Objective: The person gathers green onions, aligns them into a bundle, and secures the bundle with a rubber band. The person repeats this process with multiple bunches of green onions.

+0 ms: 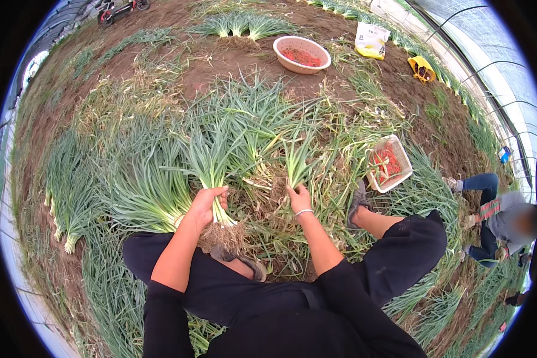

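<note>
My left hand is closed around the white stems of a bunch of green onions, whose roots hang over my shoe. To the right, my right hand grips a smaller bunch of green onions by its lower stems; its roots are hidden by the hand. The two bunches are apart, leaves pointing away from me. Beside my left forearm lies a large pile of green onions. More green onions lie beyond my hands, with loose roots and dry leaves between them.
A rectangular basket with red ties stands right of my foot. Farther off are a round basin with red pieces, a white and yellow bag and a yellow bag. Another person sits at the right. Tied bundles lie left.
</note>
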`<state>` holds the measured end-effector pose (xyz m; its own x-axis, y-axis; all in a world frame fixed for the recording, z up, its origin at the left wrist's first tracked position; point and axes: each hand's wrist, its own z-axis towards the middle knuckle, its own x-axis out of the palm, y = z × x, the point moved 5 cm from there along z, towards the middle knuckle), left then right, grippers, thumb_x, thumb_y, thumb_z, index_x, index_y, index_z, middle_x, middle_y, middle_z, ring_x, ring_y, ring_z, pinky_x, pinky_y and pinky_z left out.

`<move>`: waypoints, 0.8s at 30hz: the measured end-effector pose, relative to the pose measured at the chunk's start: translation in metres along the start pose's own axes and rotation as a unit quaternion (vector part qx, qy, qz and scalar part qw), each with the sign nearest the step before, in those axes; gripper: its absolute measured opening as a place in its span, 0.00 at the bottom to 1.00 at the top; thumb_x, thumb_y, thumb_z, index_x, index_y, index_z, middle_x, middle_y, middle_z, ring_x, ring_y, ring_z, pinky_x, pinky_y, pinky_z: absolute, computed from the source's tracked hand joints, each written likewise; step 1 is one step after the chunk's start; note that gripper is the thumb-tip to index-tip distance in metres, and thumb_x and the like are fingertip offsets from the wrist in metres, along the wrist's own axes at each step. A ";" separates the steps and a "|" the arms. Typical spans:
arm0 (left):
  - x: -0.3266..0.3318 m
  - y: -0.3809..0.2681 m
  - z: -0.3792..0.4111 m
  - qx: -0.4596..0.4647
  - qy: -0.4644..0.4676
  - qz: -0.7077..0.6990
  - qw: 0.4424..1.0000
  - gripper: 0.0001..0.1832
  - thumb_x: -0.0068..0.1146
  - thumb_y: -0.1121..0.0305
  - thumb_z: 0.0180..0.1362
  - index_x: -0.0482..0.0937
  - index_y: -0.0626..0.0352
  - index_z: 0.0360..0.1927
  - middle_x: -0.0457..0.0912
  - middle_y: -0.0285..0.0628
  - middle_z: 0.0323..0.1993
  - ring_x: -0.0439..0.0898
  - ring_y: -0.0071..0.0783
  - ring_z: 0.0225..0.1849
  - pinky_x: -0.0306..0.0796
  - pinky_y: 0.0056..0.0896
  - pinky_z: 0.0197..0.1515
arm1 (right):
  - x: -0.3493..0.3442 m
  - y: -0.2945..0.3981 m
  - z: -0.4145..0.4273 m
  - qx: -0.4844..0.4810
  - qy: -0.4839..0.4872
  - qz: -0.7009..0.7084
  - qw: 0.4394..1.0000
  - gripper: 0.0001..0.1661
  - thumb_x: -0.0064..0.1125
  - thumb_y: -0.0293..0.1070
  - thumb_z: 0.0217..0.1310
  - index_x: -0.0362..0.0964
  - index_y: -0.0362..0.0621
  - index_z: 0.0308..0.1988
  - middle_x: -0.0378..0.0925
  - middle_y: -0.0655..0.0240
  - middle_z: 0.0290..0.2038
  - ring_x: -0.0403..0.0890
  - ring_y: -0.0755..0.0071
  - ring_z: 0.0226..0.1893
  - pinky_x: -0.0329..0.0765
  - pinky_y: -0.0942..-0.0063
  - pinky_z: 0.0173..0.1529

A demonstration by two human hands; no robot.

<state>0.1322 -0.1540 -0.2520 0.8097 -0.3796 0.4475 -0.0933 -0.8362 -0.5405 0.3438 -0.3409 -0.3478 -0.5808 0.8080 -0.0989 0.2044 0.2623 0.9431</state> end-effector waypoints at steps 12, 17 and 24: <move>0.008 -0.007 -0.014 0.094 -0.039 0.018 0.995 0.08 0.63 0.75 0.52 0.75 0.64 0.34 0.72 0.35 0.21 0.70 0.21 0.18 0.67 0.24 0.18 | 0.056 0.088 -0.073 -0.145 0.002 -0.136 0.980 0.14 0.53 0.38 0.61 0.72 0.36 0.35 0.74 0.57 0.21 0.75 0.60 0.21 0.70 0.63 0.28; -0.003 -0.016 -0.018 0.108 -0.064 0.025 0.992 0.07 0.63 0.75 0.52 0.77 0.65 0.32 0.75 0.37 0.21 0.69 0.21 0.18 0.67 0.23 0.18 | 0.002 0.070 -0.027 -0.101 0.040 -0.569 0.815 0.21 0.52 0.43 0.60 0.69 0.37 0.45 0.78 0.49 0.30 0.79 0.46 0.34 0.75 0.56 0.40; 0.014 -0.001 -0.025 0.100 -0.016 0.081 0.992 0.07 0.61 0.75 0.53 0.77 0.67 0.33 0.76 0.38 0.20 0.71 0.23 0.19 0.69 0.25 0.22 | 0.100 0.095 -0.083 -0.058 0.272 -0.085 0.957 0.21 0.52 0.44 0.64 0.73 0.34 0.42 0.77 0.62 0.29 0.78 0.66 0.33 0.75 0.69 0.38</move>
<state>0.1291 -0.1679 -0.2276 0.8116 -0.4867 0.3231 -0.1084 -0.6690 -0.7353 0.2393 -0.2790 -0.2417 -0.9287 0.3561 -0.1040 -0.0003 0.2795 0.9601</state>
